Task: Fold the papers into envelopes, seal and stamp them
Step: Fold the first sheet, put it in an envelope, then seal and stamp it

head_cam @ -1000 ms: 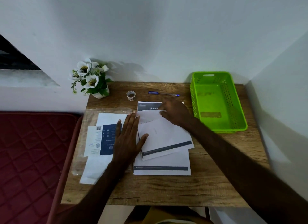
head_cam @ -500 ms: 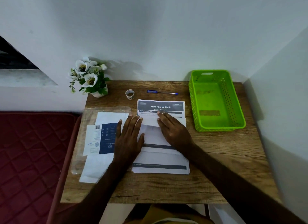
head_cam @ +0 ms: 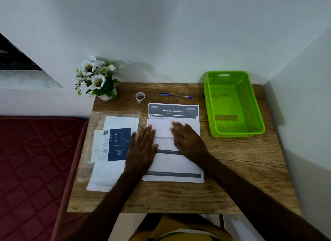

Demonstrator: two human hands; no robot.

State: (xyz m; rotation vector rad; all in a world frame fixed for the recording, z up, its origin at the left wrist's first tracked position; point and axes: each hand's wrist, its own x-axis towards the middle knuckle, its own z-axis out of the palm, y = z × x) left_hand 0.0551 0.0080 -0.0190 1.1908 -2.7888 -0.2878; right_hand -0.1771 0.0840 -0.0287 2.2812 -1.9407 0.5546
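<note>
A folded white paper [head_cam: 162, 131] lies on a stack of printed sheets [head_cam: 173, 167] in the middle of the wooden table [head_cam: 232, 178]. My left hand [head_cam: 143, 149] rests flat on the folded paper's left edge, fingers spread. My right hand [head_cam: 188, 142] presses flat on its right part. Neither hand grips anything. A small roll of tape [head_cam: 140, 97] and a blue pen [head_cam: 174, 95] lie behind the stack. To the left, white envelopes with a blue-and-white printed card [head_cam: 114, 144] sit on a clear plastic sleeve [head_cam: 114, 114].
A green plastic basket [head_cam: 232, 104] stands at the table's back right, by the wall. A pot of white flowers [head_cam: 97, 79] sits at the back left corner. A red quilted mattress [head_cam: 35, 160] borders the table's left side.
My right hand came back from the top of the stack and laid the sheet's upper part down into a fold; both hands now press flat on it. My left hand barely moved.
</note>
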